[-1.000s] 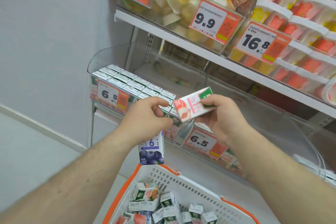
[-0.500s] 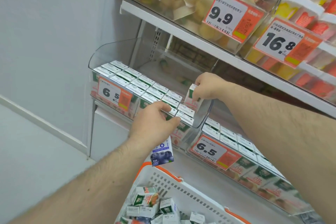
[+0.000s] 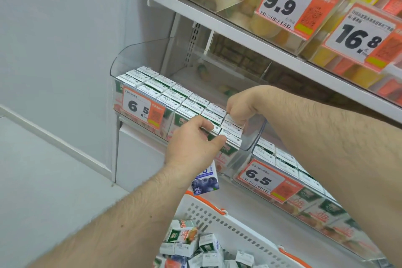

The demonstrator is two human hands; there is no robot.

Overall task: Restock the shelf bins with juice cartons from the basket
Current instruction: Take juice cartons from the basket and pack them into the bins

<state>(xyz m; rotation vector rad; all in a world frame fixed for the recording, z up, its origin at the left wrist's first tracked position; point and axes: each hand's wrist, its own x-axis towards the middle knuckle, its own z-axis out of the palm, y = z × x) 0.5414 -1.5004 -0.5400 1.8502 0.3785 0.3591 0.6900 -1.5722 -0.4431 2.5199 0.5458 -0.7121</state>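
The clear left shelf bin point(image 3: 139, 54) holds several rows of white-topped juice cartons point(image 3: 171, 91). My right hand point(image 3: 243, 104) reaches over the bin's right end, its curled fingers pinching the top of a juice carton point(image 3: 231, 121) that stands in the last column. My left hand point(image 3: 193, 148) hovers at the bin's front edge, fingertips at the front row, and holds a blueberry carton point(image 3: 205, 180) that hangs below the palm. The white basket point(image 3: 208, 213) with orange trim sits below, with several loose cartons point(image 3: 185, 239) inside.
A second clear bin point(image 3: 245, 172) with a 6.5 price tag point(image 3: 263, 178) and several cartons lies to the right, under my right forearm. The shelf above point(image 3: 217, 22) carries fruit cups with 9.9 and 16.8 tags. A grey wall point(image 3: 65, 39) is on the left.
My right hand carried the pink carton from in front of me into the left bin and pushed it down among the rows. My left hand rose slightly with the blueberry carton.
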